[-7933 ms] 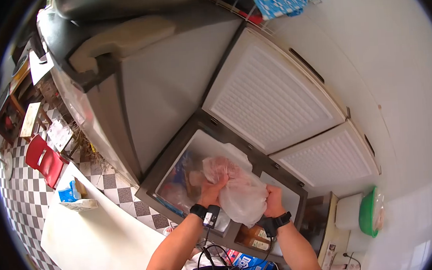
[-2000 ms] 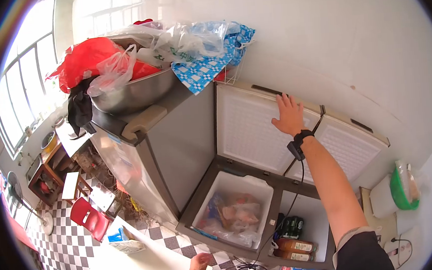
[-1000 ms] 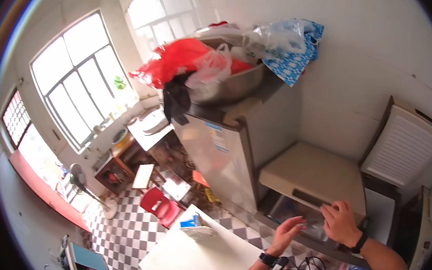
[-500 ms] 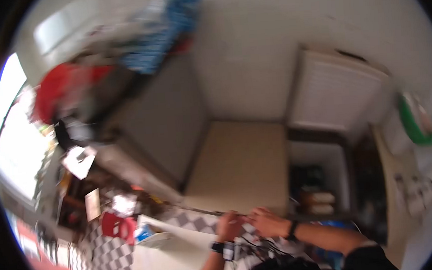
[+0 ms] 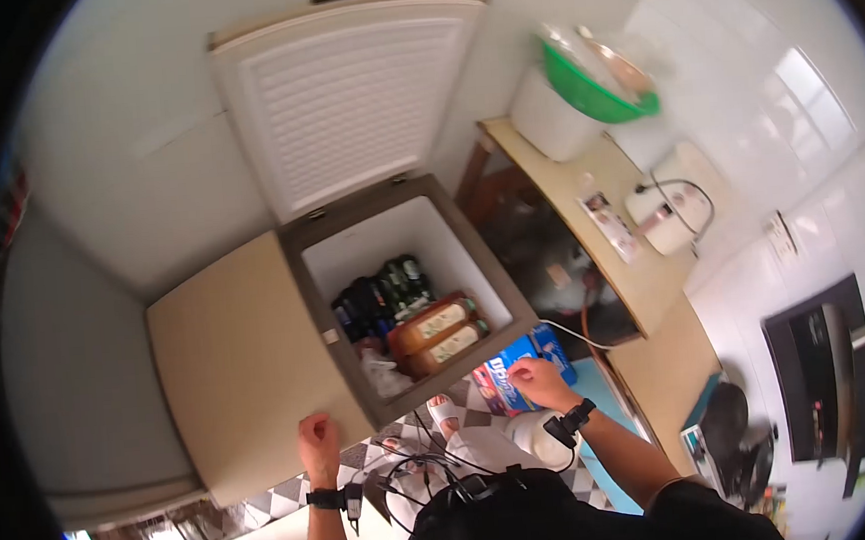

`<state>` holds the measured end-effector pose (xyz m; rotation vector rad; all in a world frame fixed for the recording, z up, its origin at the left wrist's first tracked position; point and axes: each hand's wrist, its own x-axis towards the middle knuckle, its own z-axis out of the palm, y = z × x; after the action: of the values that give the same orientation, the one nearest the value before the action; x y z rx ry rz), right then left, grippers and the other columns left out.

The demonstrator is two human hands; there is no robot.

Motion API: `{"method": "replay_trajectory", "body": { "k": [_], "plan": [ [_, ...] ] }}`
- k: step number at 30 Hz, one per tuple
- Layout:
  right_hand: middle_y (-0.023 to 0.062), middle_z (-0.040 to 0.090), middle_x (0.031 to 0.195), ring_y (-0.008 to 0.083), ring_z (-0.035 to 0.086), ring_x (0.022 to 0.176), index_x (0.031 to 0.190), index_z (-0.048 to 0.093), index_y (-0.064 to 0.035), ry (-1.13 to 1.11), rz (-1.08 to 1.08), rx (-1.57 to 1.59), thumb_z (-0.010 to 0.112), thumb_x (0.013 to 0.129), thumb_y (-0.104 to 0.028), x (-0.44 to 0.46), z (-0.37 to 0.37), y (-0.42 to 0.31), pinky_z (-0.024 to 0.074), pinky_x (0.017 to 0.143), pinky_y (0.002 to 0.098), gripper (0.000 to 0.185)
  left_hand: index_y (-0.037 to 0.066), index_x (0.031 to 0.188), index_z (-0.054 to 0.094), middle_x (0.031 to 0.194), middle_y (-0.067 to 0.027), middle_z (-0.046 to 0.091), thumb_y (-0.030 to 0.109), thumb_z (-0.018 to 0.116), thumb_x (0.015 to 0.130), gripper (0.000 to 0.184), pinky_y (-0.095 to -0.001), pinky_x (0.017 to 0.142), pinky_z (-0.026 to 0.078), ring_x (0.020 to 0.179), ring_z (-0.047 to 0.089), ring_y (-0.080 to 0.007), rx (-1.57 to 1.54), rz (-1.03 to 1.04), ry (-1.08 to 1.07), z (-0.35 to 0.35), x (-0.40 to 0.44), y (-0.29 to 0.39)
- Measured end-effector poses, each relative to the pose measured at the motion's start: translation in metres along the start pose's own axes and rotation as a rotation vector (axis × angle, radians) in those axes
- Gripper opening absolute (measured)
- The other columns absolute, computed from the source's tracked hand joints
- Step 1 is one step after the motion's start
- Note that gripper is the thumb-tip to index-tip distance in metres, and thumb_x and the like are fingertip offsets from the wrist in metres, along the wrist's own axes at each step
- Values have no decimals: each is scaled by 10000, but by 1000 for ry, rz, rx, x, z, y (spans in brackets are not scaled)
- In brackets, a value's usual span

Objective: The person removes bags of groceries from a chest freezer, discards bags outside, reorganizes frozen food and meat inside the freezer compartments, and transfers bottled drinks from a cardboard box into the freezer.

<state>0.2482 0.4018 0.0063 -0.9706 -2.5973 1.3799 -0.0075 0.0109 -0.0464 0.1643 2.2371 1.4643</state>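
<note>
My left hand (image 5: 319, 443) is loosely curled by the front edge of a light wooden cabinet top (image 5: 243, 363), with nothing visible in it. My right hand (image 5: 543, 383), its fingers bent inward, hovers in front of a blue box (image 5: 519, 352); I see nothing held. Between and beyond my hands stands an open chest freezer (image 5: 516, 309). Inside lie several dark bottles (image 5: 384, 298) and two large bottles of orange-brown liquid (image 5: 437, 335) with pale labels. A crumpled plastic bag (image 5: 385, 374) sits in its near corner. The white freezer lid (image 5: 350, 95) is raised against the wall.
On the right, a wooden counter (image 5: 546, 177) carries a green basin (image 5: 595, 88) on a white container and a white appliance (image 5: 669, 213) with a cord. A white bucket (image 5: 540, 438) stands by my legs. Black cables (image 5: 446, 470) hang at my waist. A grey panel (image 5: 77, 345) rises at left.
My view has swung right, bringing the open freezer to the middle. My hands, close together before, are now apart, one on each side of the freezer's front.
</note>
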Motion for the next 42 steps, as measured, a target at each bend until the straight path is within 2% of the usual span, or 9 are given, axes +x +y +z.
{"method": "replay_trajectory", "body": {
  "k": [2,9,11,16,22,26,30,37,42],
  "plan": [
    [110,769,926,158,748,826,995,725,10,69,123,18,707,920,-104,-20,-19,65,589,738,285,138,47,976,701,960,-88,625,100,697,876,113,-356,755,504,845,619,-219,316,266,201,15,-6,-1],
    [109,763,873,229,735,778,881,741,-36,-14,786,364,713,865,-188,-35,-26,216,578,716,338,155,84,874,634,1007,-124,576,166,714,858,116,-495,851,442,974,557,-350,681,253,293,47,-1,28],
    [78,741,827,191,716,713,954,730,-58,-395,289,-148,709,875,-242,-21,-14,296,579,672,335,202,95,871,620,1053,-105,568,226,711,882,159,-526,867,418,1017,539,-353,810,246,295,60,4,31],
    [126,740,1016,312,712,918,1032,718,-71,-172,335,-337,714,831,-267,24,33,366,574,836,424,280,82,882,616,1044,-106,566,271,664,921,198,-526,859,410,997,533,-363,918,4,463,89,13,23],
    [264,621,1252,395,590,1211,1316,525,-6,128,302,-271,816,731,-272,67,61,398,502,1004,485,705,12,876,556,958,-157,535,220,563,991,238,-492,863,400,937,523,-364,963,231,672,90,21,1],
    [210,646,1110,382,624,1103,1177,584,-31,93,483,-500,857,708,-284,68,62,395,524,955,490,598,0,866,522,899,-148,479,211,528,1012,257,-487,847,387,881,484,-344,928,220,673,91,23,-1],
    [167,672,970,389,674,922,979,654,-27,50,292,-313,787,809,-312,51,59,355,559,820,499,357,0,869,517,900,-144,474,207,519,1011,251,-480,850,381,887,479,-340,912,229,680,97,23,4],
    [191,600,973,380,594,909,1203,630,0,105,49,-272,653,962,-421,10,85,340,493,869,462,486,-4,865,484,910,-153,461,243,498,1025,295,-492,859,369,889,464,-351,947,220,645,90,20,3],
    [199,601,927,360,600,905,1230,692,-117,21,354,125,677,959,-431,10,105,385,493,831,469,415,-2,853,451,908,-161,452,250,484,1029,308,-496,858,362,890,455,-348,910,274,648,96,22,6]
  ]
}}
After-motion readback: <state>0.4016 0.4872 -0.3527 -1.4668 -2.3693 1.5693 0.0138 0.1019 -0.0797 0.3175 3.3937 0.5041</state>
